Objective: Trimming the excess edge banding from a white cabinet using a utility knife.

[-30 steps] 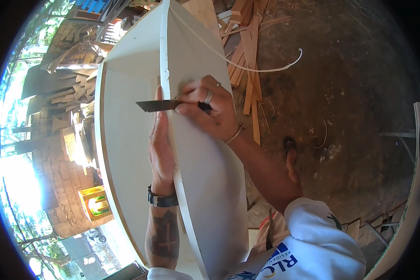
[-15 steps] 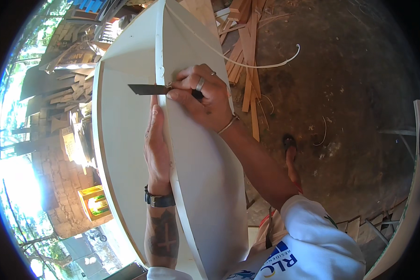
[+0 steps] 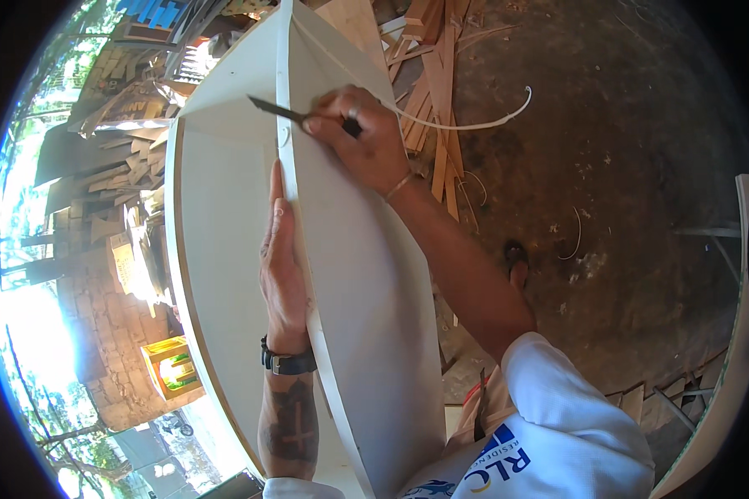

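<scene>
Two hands are in the middle of the frame: one left hand (image 3: 283,266) and one right hand (image 3: 362,141). One knife (image 3: 273,108) shows upper centre, with one ring (image 3: 354,112) and one bracelet (image 3: 398,186) right of it. There is one large white box (image 3: 225,208) at centre, one long white strip (image 3: 483,126) upper right of centre, one yellow crate (image 3: 172,367) lower left and one dark shoe (image 3: 515,251) right of centre. The wood strips (image 3: 443,108) at top centre number more than three, too tangled to count exactly.

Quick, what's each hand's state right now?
Left hand: open, laid along the white panel.
Right hand: closed, holding a dark-bladed knife.
</scene>
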The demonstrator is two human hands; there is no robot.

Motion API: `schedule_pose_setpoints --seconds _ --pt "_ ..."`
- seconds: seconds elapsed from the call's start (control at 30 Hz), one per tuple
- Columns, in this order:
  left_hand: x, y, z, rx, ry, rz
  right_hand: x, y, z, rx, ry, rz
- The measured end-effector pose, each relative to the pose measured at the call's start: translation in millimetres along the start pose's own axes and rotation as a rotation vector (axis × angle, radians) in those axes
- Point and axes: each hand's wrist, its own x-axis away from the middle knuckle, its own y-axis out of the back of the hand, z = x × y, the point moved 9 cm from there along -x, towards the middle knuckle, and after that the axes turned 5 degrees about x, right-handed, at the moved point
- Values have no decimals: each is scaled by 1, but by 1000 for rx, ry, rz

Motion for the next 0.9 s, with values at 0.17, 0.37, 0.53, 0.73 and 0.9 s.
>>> schedule_pose_setpoints --seconds 0.17,0.37,0.53,0.73,0.9 --pt "1 11 14 25 188 -77 28 8 38 -13 44 98" --pt "4 7 7 43 112 -42 22 5 40 -7 62 70" --pt "1 5 7 86 96 -49 13 1 32 -34 75 139" --pt "7 5 4 28 132 -52 21 4 41 -14 67 101" --pt "2 4 3 63 79 -46 16 -2 30 -28 32 155"
